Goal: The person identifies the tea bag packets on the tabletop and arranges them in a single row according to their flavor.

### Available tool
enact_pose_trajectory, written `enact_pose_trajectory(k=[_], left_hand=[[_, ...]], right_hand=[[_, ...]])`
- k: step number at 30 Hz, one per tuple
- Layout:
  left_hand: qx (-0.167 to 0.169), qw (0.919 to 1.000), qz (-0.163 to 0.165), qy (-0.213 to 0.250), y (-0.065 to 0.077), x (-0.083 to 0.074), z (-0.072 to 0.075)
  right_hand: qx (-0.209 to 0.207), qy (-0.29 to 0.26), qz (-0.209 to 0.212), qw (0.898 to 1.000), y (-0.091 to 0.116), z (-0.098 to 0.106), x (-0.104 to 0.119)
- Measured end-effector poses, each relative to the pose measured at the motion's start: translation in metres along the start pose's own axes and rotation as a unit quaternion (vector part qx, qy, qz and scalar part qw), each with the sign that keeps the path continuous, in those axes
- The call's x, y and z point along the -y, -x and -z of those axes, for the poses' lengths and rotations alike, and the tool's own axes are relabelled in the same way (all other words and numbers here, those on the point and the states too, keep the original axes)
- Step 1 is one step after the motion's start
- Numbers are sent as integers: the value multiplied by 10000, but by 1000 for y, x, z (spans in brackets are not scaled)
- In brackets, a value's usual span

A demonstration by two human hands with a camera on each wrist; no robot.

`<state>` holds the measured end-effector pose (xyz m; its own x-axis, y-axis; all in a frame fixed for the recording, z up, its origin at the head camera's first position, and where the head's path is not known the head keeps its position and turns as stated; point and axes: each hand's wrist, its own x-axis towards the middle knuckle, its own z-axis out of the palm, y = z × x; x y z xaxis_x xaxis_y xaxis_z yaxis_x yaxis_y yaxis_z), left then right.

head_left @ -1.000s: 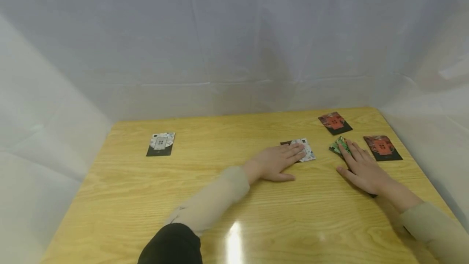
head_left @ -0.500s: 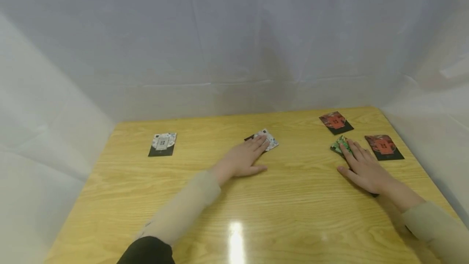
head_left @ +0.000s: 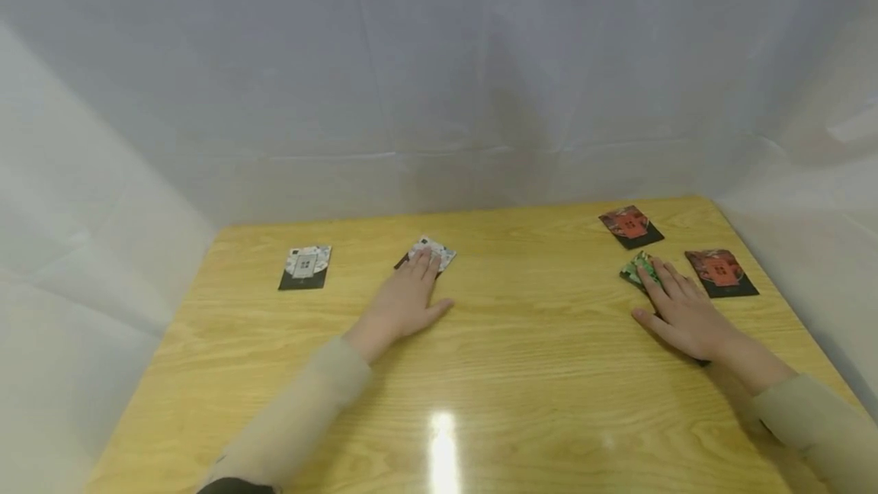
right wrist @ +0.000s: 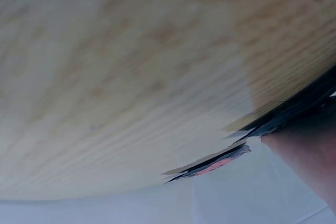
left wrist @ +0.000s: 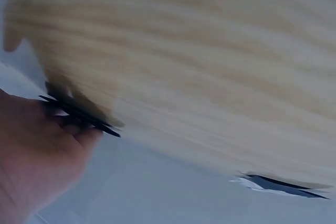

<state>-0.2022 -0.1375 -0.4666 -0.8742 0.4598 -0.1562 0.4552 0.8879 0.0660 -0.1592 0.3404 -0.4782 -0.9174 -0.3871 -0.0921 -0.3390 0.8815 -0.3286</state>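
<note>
Where the pale, creased sheeting (head_left: pixel 439 82) hangs, it stands beyond the far edge of the glossy yellow wood-grain bench (head_left: pixel 521 372) and along both sides. Across this bench reach your two arms in cream sleeves (head_left: pixel 302 402), the left from the near left corner and the right from the near right corner. Your left hand (head_left: pixel 401 305) lies palm down just left of the middle, near the far edge; its grip is loose, fingers straight, thumb spread. Under those fingertips sits a flat white-and-black patterned packet (head_left: pixel 440 256), turned at an angle. Your right hand (head_left: pixel 686 320) lies palm down toward the right edge, its grip likewise slack and flat, with fingers extended over a flat green-and-black packet (head_left: pixel 638 268); a dark corner shows below the heel of that hand. Near the far left corner you have a second flat white-and-black packet (head_left: pixel 304 267), well apart from your left hand. Toward the far right corner lies a flat red-and-black packet (head_left: pixel 629 226), and another red-and-black packet (head_left: pixel 722 273) rests by the right edge, just beside your right fingers.
</note>
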Motion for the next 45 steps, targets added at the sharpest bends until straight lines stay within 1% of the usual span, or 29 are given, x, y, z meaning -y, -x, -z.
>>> enact_pose_trajectory(k=[4,7,13,17,22,25,27,29,31,34,36,39,42,45], left_hand=[[-6,9988,490,89,8,11,0],[2,9962,854,150,13,18,0],[15,9896,1375,429,16,24,1],[5,9852,1603,604,18,24,2],[-4,9836,1649,726,23,23,8],[-115,9865,1516,613,26,29,8],[-281,9893,1350,472,30,37,6],[-459,9926,1074,347,33,47,3],[-577,9954,730,240,38,59,0],[-622,9980,100,62,45,76,-2],[-613,9977,-287,-10,49,86,-2],[-602,9956,-722,-67,52,97,-2],[-575,9935,-977,-55,52,103,-2],[-507,9929,-1078,-72,52,106,-3]], right_hand=[[-16,4,12,10000,0,0,-1],[-52,11,19,10000,1,-1,-3],[-167,34,9,9999,3,-3,-6],[-150,65,-7,9999,4,-3,-6],[-124,147,-12,9998,5,-1,-3],[-176,145,14,9997,6,-1,-2],[-256,84,35,9996,6,-3,-3],[-356,19,85,9993,6,-5,-5],[-448,-29,138,9989,7,-7,-6],[-448,4,160,9989,7,-7,-7],[-381,58,121,9992,7,-5,-5],[-257,129,55,9996,6,-3,-3],[-157,142,18,9998,5,-2,-1],[-132,127,26,9998,4,-1,0]])
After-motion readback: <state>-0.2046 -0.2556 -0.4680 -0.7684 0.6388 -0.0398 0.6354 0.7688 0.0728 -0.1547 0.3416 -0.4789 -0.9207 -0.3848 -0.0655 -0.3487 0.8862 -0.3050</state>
